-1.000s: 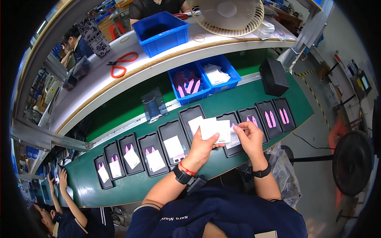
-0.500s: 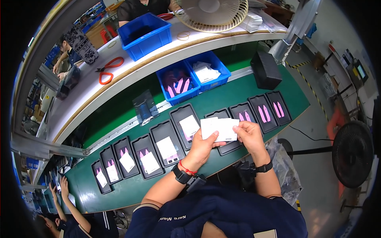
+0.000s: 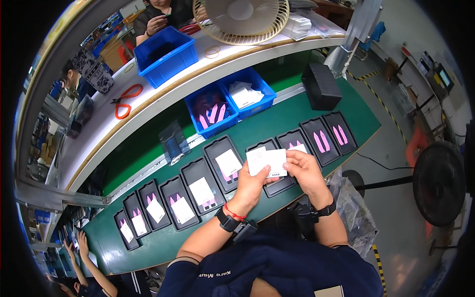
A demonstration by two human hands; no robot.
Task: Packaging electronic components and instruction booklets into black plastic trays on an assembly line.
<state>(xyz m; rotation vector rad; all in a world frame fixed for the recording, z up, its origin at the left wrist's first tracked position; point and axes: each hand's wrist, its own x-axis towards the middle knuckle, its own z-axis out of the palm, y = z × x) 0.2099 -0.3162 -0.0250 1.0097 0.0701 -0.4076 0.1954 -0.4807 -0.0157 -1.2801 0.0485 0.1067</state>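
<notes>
My left hand (image 3: 251, 187) grips a small fanned stack of white cards (image 3: 267, 162), its thumb lying across the front. My right hand (image 3: 306, 171) pinches the right edge of the stack between thumb and fingers. Beneath the cards is a black tray (image 3: 282, 188), mostly covered by them. Beyond my right fingers, a white piece (image 3: 298, 147) overlaps a tray with pink pointed strips; whether it touches my hand I cannot tell. Two trays at the right show bare pink strips (image 3: 321, 141). Leftward, several black trays (image 3: 212, 147) hold pink strips with white cards (image 3: 228, 163) on top.
Behind the trays stand blue bins, one with pink strips (image 3: 213, 115), one with white cards (image 3: 246, 95). A black block (image 3: 321, 86) sits at the far right. The raised shelf carries a blue bin (image 3: 166, 57), red-handled scissors (image 3: 127, 101) and a fan (image 3: 241, 20). Co-workers sit left and opposite.
The view has shifted slightly, moving the bench leftward. A white piece now shows over the tray beyond my right fingers, where only pink strips showed before. Both hands stay on the cards.
</notes>
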